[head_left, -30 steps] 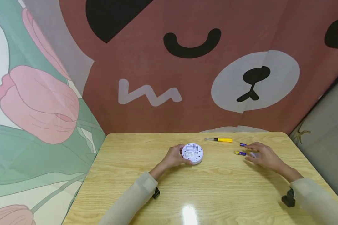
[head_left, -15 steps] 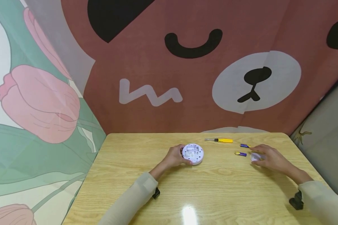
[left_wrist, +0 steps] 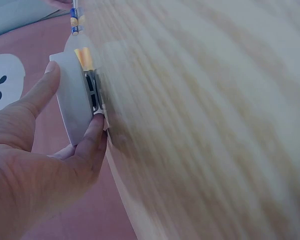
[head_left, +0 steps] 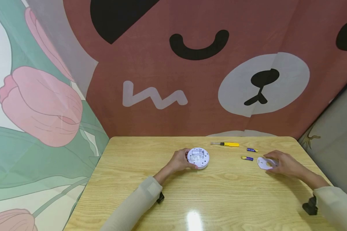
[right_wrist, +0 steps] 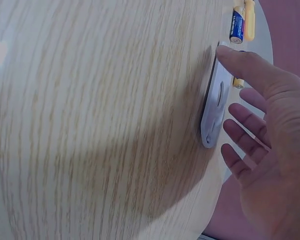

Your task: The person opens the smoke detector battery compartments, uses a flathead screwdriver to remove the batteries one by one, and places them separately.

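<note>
My left hand (head_left: 178, 160) grips a round white smoke detector (head_left: 198, 158) by its left side. Its back faces up, with a bare battery compartment, and in the left wrist view dark vents show along its edge. On the right, my right hand (head_left: 287, 165) is spread around a flat white plate (head_left: 264, 163) lying on the table. In the right wrist view the thumb touches one end of this plate (right_wrist: 217, 100), while the other fingers stand loosely bent and apart from it. Two blue-and-yellow batteries, one nearer (head_left: 247, 158) and one farther (head_left: 252, 149), lie left of the plate.
A screwdriver with a yellow handle (head_left: 230, 144) lies near the back edge of the wooden table (head_left: 214, 192). Behind the table hangs a printed cloth (head_left: 150, 122) with a bear's face.
My right hand has drawn back rightward from the batteries to the white plate, which now shows more fully. Both batteries lie uncovered. My left hand and the smoke detector stay put.
</note>
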The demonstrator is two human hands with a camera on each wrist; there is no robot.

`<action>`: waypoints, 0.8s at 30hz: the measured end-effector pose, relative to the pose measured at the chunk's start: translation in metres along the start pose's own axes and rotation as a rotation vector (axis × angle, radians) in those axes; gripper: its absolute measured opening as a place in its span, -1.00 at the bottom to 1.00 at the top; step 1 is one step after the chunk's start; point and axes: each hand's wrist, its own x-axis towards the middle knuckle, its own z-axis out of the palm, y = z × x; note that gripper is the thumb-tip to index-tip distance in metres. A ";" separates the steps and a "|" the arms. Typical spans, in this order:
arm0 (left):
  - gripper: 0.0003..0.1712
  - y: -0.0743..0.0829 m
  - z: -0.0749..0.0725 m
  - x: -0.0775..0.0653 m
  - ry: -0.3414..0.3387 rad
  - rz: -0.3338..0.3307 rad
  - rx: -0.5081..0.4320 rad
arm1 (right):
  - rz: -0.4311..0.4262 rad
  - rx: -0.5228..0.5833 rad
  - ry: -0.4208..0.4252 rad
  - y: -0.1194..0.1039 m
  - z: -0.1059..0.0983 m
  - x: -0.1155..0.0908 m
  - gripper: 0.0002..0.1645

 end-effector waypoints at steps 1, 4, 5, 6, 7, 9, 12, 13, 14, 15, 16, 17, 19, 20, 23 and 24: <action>-0.06 0.000 0.000 0.000 -0.001 -0.001 0.000 | 0.012 0.004 -0.013 0.000 0.000 0.000 -0.18; -0.06 0.000 0.001 0.000 -0.005 -0.003 0.005 | 0.032 0.021 -0.039 0.000 0.000 -0.001 -0.18; -0.06 0.000 0.001 0.000 -0.005 -0.003 0.007 | 0.037 0.026 -0.044 0.000 0.000 -0.002 -0.18; -0.06 0.000 0.001 0.000 -0.005 -0.002 0.011 | 0.037 0.028 -0.046 0.000 0.000 -0.002 -0.19; -0.06 0.000 0.001 0.000 -0.006 -0.001 0.014 | 0.034 0.029 -0.047 0.001 0.000 -0.002 -0.20; -0.06 -0.001 0.001 0.000 -0.005 0.001 0.017 | 0.030 0.035 -0.048 0.002 0.001 -0.003 -0.23; -0.06 -0.001 0.001 0.000 -0.002 0.002 0.020 | 0.036 0.038 -0.052 0.004 0.002 -0.003 -0.26; -0.06 0.000 0.001 0.000 -0.002 0.002 0.020 | 0.047 0.042 -0.057 0.005 0.002 -0.003 -0.27; -0.05 0.000 0.001 0.000 -0.002 0.001 0.019 | 0.059 0.046 -0.063 0.006 0.002 -0.003 -0.28; -0.06 0.000 0.001 0.000 -0.002 0.002 0.015 | 0.074 0.052 -0.070 0.007 0.002 -0.002 -0.28; -0.06 -0.001 0.001 0.000 -0.002 0.002 0.015 | 0.086 0.054 -0.074 0.008 0.002 -0.002 -0.29; -0.06 -0.001 0.001 0.000 -0.002 0.002 0.011 | 0.099 0.060 -0.082 0.009 0.002 -0.002 -0.29; -0.06 -0.001 0.001 0.000 -0.001 0.002 0.006 | 0.119 0.068 -0.091 0.010 0.002 -0.001 -0.30; -0.06 -0.001 0.001 0.000 -0.001 0.002 0.002 | 0.125 0.071 -0.090 0.010 0.003 -0.001 -0.31; -0.05 -0.001 0.001 0.000 0.000 0.002 -0.001 | 0.135 0.066 -0.081 0.011 0.004 0.000 -0.32; -0.05 -0.001 0.001 0.000 0.001 0.002 0.001 | 0.138 0.063 -0.077 0.010 0.005 0.000 -0.32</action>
